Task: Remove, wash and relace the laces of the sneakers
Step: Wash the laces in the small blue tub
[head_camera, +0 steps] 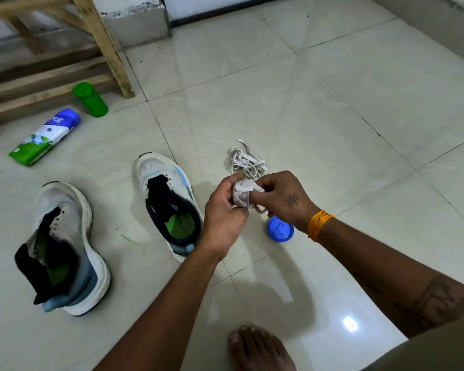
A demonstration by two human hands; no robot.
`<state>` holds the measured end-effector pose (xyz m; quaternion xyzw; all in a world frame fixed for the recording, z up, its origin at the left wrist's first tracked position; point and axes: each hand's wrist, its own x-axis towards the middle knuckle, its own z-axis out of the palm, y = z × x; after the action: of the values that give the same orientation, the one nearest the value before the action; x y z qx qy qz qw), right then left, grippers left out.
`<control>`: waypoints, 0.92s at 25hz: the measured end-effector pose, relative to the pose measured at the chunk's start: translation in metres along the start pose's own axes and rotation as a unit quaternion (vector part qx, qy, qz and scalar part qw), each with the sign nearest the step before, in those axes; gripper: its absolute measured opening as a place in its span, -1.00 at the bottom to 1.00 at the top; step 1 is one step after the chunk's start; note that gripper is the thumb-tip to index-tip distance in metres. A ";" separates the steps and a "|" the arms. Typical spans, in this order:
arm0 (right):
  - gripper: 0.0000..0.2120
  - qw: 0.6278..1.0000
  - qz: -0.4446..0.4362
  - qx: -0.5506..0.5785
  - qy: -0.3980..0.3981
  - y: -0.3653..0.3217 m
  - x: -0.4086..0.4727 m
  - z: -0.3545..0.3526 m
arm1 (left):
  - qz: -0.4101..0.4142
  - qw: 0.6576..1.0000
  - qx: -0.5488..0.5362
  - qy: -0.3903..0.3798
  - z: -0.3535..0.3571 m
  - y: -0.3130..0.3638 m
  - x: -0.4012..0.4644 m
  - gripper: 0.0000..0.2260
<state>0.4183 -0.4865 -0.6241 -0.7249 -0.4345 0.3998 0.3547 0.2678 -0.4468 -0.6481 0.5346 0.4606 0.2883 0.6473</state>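
Observation:
Two white-and-blue sneakers stand unlaced on the tiled floor, one at the left [70, 226] and one in the middle [161, 172]. A loose heap of white lace [248, 159] lies on the floor just beyond my hands. My left hand [224, 212] and my right hand [284, 199] meet above the floor, both gripping a bunched white lace [243, 194], which seems to sit in a small clear cup. My fingers hide part of it.
A round blue lid [280, 228] lies under my right wrist. A green bottle [90, 99] and a blue-capped white-green bottle [44, 137] lie at the left, near a wooden rack [102, 46]. My bare foot [257, 346] rests at the bottom.

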 end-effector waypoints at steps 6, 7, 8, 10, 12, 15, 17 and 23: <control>-0.86 0.994 0.023 0.090 0.052 -0.002 0.004 0.014 | 0.061 0.985 0.156 -0.026 -0.019 0.009 0.004 -0.47; -0.87 0.990 0.031 0.123 0.066 -0.003 0.003 0.011 | 0.068 0.981 0.182 -0.026 -0.019 0.016 0.007 -0.48; -0.85 0.984 0.041 0.154 0.082 -0.005 0.003 0.008 | 0.076 0.976 0.202 -0.019 -0.019 0.023 0.011 -0.49; -0.79 0.970 0.062 0.210 0.108 -0.006 0.003 0.000 | 0.091 0.969 0.229 0.001 -0.018 0.033 0.019 -0.49; -0.74 0.956 0.079 0.254 0.122 -0.002 0.004 -0.009 | 0.091 0.963 0.251 0.027 -0.023 0.036 0.027 -0.46; -0.76 0.956 0.099 0.248 0.119 0.010 0.002 -0.010 | 0.065 0.952 0.285 0.086 -0.033 0.035 0.039 -0.37; -0.78 0.970 0.099 0.201 0.093 0.018 -0.005 0.001 | 0.047 0.950 0.285 0.121 -0.031 0.035 0.044 -0.39; -0.81 0.983 0.088 -0.097 -0.128 0.024 -0.003 0.015 | 0.000 0.965 0.212 0.155 -0.013 0.032 0.042 -0.41</control>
<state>0.4122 -0.4959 -0.6509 -0.7341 -0.4473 0.4751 0.1877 0.2776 -0.3965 -0.6298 0.6084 0.6060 0.2632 0.4396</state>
